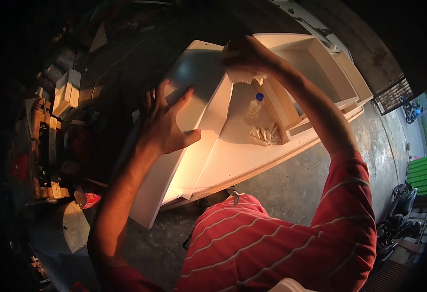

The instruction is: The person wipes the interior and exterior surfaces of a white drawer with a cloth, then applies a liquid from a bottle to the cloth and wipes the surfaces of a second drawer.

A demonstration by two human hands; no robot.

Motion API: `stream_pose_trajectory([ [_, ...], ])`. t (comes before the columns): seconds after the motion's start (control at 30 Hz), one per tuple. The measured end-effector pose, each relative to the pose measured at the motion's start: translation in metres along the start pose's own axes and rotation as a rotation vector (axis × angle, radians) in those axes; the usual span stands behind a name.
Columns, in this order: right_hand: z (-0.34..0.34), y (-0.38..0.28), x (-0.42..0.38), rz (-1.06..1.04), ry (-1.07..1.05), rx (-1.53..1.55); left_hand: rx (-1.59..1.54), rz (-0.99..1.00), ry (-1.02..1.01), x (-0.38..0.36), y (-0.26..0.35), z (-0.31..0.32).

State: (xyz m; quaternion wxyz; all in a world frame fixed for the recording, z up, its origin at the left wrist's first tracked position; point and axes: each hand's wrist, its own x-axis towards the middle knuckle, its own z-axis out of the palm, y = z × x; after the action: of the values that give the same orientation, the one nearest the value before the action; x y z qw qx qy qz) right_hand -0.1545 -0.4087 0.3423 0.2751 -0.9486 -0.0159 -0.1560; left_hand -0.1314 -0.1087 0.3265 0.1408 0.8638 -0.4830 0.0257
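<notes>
Cloth [242,77], pale and bunched up, is gripped in the right hand [246,54], fingers curled over it pretty snugly by the look of it, right by the far end of the angled white panel [201,73]. The left hand [167,124] is held wide open over that same panel, fingers splayed and nothing in it, maybe so the panel can be steadied; whether it's actually being touched can't be told. Just past that, a blue-capped clear bottle [254,112] is stood upright on the white base board [233,155], likely parked there to be within easy reach. A crumpled pale bundle [266,135] is set beside it, near the open box section [327,68]. Everything's surrounded by concrete floor [301,170].
</notes>
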Motion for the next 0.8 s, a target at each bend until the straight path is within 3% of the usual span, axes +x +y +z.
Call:
stream_pose_trajectory([
  [0.03,-0.010,0.003,0.008,0.167,-0.078,-0.020,-0.011,0.018,0.025,0.002,-0.001,0.000],
  [0.1,-0.008,0.008,0.006,0.148,-0.077,0.011,0.012,0.045,0.032,0.002,-0.003,0.002],
  [0.17,0.005,-0.001,-0.002,-0.125,-0.041,0.056,0.030,0.065,0.053,0.003,-0.003,-0.002],
  [0.2,0.006,-0.003,-0.002,-0.141,-0.047,0.001,0.032,0.050,0.026,0.003,-0.001,-0.005],
  [0.23,0.000,-0.006,0.000,-0.132,-0.040,0.013,0.033,0.037,-0.006,0.003,0.001,-0.007],
  [0.3,-0.019,-0.006,0.013,0.127,-0.206,-0.076,0.059,0.064,0.003,0.004,0.001,-0.007],
  [0.47,-0.011,-0.007,0.011,-0.127,-0.265,-0.024,0.074,0.062,-0.009,0.003,0.003,-0.009],
  [0.57,-0.025,-0.001,0.026,0.068,-0.316,-0.087,0.048,0.076,-0.016,0.002,0.002,-0.009],
  [0.63,-0.025,-0.003,0.019,-0.027,-0.216,-0.068,0.056,0.088,-0.011,0.002,0.000,-0.009],
  [0.77,-0.028,-0.015,0.016,-0.014,-0.249,0.015,0.062,0.098,-0.024,0.001,-0.002,-0.009],
  [0.8,-0.028,-0.018,0.021,0.006,-0.293,-0.100,0.057,0.082,-0.033,0.002,0.000,-0.010],
])
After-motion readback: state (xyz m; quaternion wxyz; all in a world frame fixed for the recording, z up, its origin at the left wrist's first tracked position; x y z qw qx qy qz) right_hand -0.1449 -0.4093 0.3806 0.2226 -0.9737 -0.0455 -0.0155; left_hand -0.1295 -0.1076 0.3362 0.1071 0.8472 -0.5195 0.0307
